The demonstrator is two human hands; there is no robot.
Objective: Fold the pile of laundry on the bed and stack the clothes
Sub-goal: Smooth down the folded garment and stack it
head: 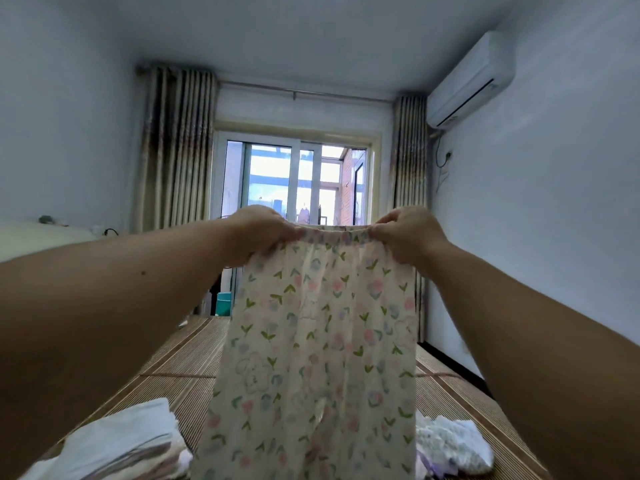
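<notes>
a: fingers?
b: left hand [258,230] and right hand [408,233] each pinch the waistband of the floral trousers [318,341], held up and hanging over the bed [194,348].
a: step?
b: likely shaking out before folding. next, lay them flat, beside the folded stack [114,445].

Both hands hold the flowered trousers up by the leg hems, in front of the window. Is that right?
Not the leg hems. In the head view the left hand and right hand pinch the flowered trousers by the gathered waistband, with the legs hanging down toward the bed. Held up, in front of the window: that part holds.
</notes>
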